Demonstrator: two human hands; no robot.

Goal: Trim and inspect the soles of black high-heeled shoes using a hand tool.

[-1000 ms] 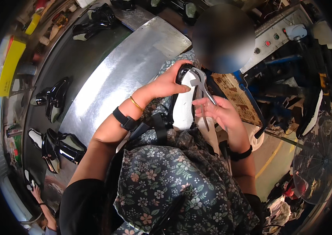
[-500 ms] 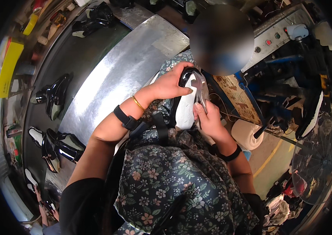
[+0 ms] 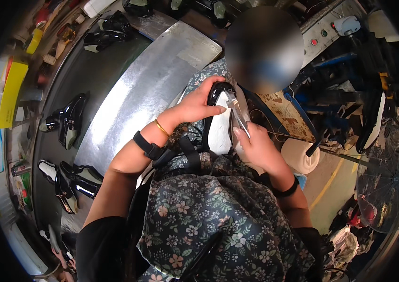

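A glossy black shoe [image 3: 219,134] with a white underside rests sole-up on my lap, its black toe pointing away from me. My left hand [image 3: 199,103] is closed around the toe end, thumb pressed on the white underside. In my right hand [image 3: 258,145] are metal pincers [image 3: 240,116], gripped by the handles. Their jaws touch the shoe's right edge close to the toe; whether they bite on material there I cannot make out. A dark floral apron [image 3: 223,221] covers my lap beneath the shoe.
To the left, black shoes [image 3: 67,120] stand on a dark belt [image 3: 100,70] beside a bare metal sheet [image 3: 138,80]. Another person's hand [image 3: 60,256] shows at lower left. On the right are a white roll [image 3: 300,156], a machine panel [image 3: 326,40] and a fan [image 3: 392,178].
My right hand has risen slightly and turned, and the pincers tilt more to the left toward the toe. My left hand keeps its hold on the shoe. The view has shifted a little.
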